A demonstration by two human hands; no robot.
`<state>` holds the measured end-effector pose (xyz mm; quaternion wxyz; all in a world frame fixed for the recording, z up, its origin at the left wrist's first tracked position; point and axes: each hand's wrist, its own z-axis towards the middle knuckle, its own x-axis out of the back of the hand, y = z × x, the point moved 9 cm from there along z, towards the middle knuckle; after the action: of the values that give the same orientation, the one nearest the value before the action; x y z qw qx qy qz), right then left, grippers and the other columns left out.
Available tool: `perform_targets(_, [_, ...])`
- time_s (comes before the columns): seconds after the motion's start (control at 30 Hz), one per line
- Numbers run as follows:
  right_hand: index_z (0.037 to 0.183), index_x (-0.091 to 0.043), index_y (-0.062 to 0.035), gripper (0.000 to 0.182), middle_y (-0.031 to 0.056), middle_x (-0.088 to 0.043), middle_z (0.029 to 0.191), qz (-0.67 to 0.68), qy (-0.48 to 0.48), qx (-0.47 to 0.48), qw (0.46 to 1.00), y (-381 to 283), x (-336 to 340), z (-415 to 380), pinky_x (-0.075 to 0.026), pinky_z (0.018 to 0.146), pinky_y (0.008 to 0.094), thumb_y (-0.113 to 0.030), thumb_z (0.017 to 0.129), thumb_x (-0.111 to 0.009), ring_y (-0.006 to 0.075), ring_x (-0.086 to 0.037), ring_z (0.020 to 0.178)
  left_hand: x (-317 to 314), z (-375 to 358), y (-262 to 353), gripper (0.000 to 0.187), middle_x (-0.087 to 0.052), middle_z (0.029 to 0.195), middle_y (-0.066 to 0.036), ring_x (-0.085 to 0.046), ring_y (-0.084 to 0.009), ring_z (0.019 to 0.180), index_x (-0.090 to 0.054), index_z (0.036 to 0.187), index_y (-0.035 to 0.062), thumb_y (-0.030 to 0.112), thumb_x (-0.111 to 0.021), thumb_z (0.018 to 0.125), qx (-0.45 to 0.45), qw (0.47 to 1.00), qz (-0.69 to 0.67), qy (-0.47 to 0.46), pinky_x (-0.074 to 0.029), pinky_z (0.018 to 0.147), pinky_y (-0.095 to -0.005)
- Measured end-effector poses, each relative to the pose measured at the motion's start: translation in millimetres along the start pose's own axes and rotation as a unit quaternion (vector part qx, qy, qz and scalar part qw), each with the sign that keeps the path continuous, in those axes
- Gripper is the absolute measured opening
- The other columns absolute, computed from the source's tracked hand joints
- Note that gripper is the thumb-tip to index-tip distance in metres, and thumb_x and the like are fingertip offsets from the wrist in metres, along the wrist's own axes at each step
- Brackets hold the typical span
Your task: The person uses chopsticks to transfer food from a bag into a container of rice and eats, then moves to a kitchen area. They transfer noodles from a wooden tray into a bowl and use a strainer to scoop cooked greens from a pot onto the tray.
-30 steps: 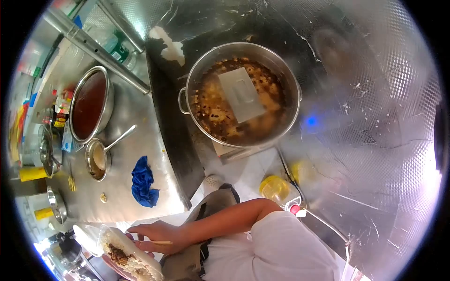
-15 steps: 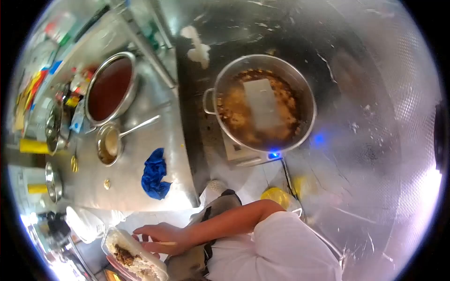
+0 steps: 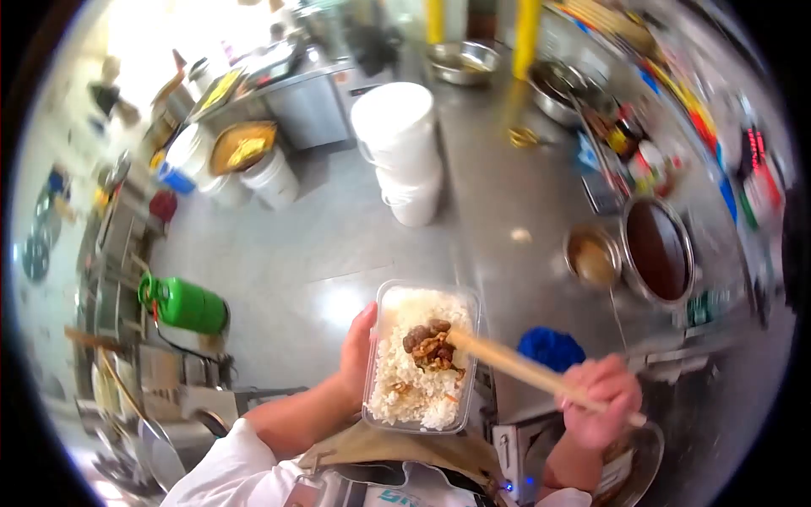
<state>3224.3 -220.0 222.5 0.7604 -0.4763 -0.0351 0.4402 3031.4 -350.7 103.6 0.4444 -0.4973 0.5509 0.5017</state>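
Note:
My left hand (image 3: 359, 359) grips a clear plastic takeaway container (image 3: 422, 429) by its left side, close in front of my apron. White rice (image 3: 418, 401) fills it, with brown, chunky cooked food (image 3: 433, 351) heaped in the middle. Fingers of my right hand (image 3: 601, 397) are wrapped round a pair of wooden chopsticks (image 3: 519, 365). Their tips reach over the container's right rim to the brown food. Behind my right forearm, a large pot (image 3: 659, 452) shows only in part.
A steel table (image 3: 498, 270) runs along the right, bearing a blue cloth (image 3: 549, 348), a small bowl (image 3: 593, 258) and a pot of dark red liquid (image 3: 657, 249). White buckets (image 3: 393, 127) are stacked beside it. A green gas cylinder (image 3: 194, 306) stands at the left.
The view has swung from the simmering pot towards the floor and buckets. The rice container has gone from the lower left edge to the centre, and the chopsticks now reach its food.

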Motion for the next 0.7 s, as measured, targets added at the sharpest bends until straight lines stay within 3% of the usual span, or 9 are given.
perform_targets(0.03, [0.086,-0.053,-0.0014,0.031,0.0119,-0.053,0.076,-0.044,-0.047,-0.029,0.998,-4,-22,12,-0.048,0.047,0.0325,-0.031,0.096,-0.055,0.022,-0.055,0.055,-4,-3,8,0.083,-0.045,0.14,-0.021,-0.049,-0.0403,0.124,-0.035,0.144,0.0051,0.065,-0.039,0.088,-0.018,0.998,-0.027,-0.057,-0.038,0.105,-0.0536])
perform_targets(0.13, [0.08,-0.054,0.0029,0.04,0.0133,-0.053,0.066,-0.162,-0.177,-0.031,0.97,-8,-80,51,-0.05,0.044,0.0314,-0.034,0.092,-0.063,0.0212,-0.056,0.048,-13,-22,41,0.081,-0.046,0.139,-0.022,-0.05,-0.0399,0.122,-0.036,0.144,0.0042,0.064,-0.036,0.09,-0.125,0.971,0.086,0.183,-0.039,0.105,-0.0528])
perform_targets(0.17, [0.076,-0.057,0.0041,0.041,0.014,-0.056,0.064,-0.173,-0.186,-0.027,0.967,-15,-87,60,-0.052,0.047,0.0315,-0.033,0.091,-0.065,0.0226,-0.06,0.05,-22,-28,45,0.079,-0.047,0.139,-0.022,-0.051,-0.0399,0.122,-0.037,0.143,0.0035,0.063,-0.034,0.091,-0.153,0.964,0.087,0.202,-0.039,0.105,-0.0526])
perform_targets(0.37, [0.079,-0.066,0.0044,0.022,0.0168,-0.065,0.071,-0.246,-0.396,0.052,0.883,-33,-151,83,-0.053,0.054,0.0313,-0.017,0.082,-0.071,0.0258,-0.065,0.06,-32,-42,37,0.078,-0.049,0.137,-0.02,-0.053,-0.0398,0.12,-0.04,0.142,0.0042,0.063,-0.032,0.091,-0.231,0.966,0.014,0.114,-0.041,0.103,-0.0544])
perform_targets(0.47, [0.08,-0.067,0.0035,0.02,0.016,-0.066,0.073,-0.234,-0.489,0.079,0.837,-16,-200,90,-0.054,0.054,0.0317,-0.016,0.08,-0.072,0.0265,-0.065,0.061,-48,-59,79,0.075,-0.051,0.135,-0.019,-0.054,-0.04,0.117,-0.041,0.141,0.0061,0.063,-0.032,0.092,-0.276,0.953,0.045,0.118,-0.042,0.101,-0.0555])
perform_targets(0.57, [0.087,-0.066,0.0011,0.017,0.0147,-0.066,0.08,-0.179,-0.494,0.084,0.846,-5,-203,109,-0.054,0.057,0.0337,-0.013,0.08,-0.07,0.0289,-0.066,0.067,-47,-68,106,0.075,-0.052,0.134,-0.018,-0.054,-0.04,0.116,-0.042,0.14,0.0085,0.064,-0.032,0.091,-0.338,0.924,0.108,0.146,-0.042,0.1,-0.0554])
perform_targets(0.6, [0.091,-0.065,0.0004,0.017,0.0141,-0.067,0.084,-0.168,-0.493,0.091,0.849,4,-212,123,-0.054,0.058,0.0347,-0.011,0.08,-0.07,0.0302,-0.067,0.07,-47,-62,117,0.074,-0.051,0.135,-0.018,-0.053,-0.0396,0.118,-0.042,0.14,0.0085,0.063,-0.032,0.091,-0.332,0.935,0.045,0.114,-0.042,0.101,-0.0553])
perform_targets(0.67, [0.084,-0.067,0.0002,0.014,0.0145,-0.067,0.081,-0.187,-0.485,0.072,0.851,35,-201,108,-0.054,0.059,0.036,-0.01,0.076,-0.072,0.0291,-0.067,0.069,-19,-58,117,0.076,-0.049,0.136,-0.019,-0.052,-0.0391,0.12,-0.041,0.141,0.007,0.064,-0.033,0.091,-0.354,0.927,0.042,0.118,-0.041,0.101,-0.055])
perform_targets(0.7, [0.083,-0.067,0.0002,0.013,0.0146,-0.068,0.081,-0.195,-0.504,0.009,0.841,29,-263,163,-0.054,0.059,0.0361,-0.01,0.076,-0.072,0.0289,-0.067,0.07,-67,-70,171,0.076,-0.049,0.136,-0.019,-0.052,-0.039,0.119,-0.041,0.141,0.0065,0.064,-0.033,0.091,-0.341,0.931,0.001,0.126,-0.041,0.102,-0.0546])
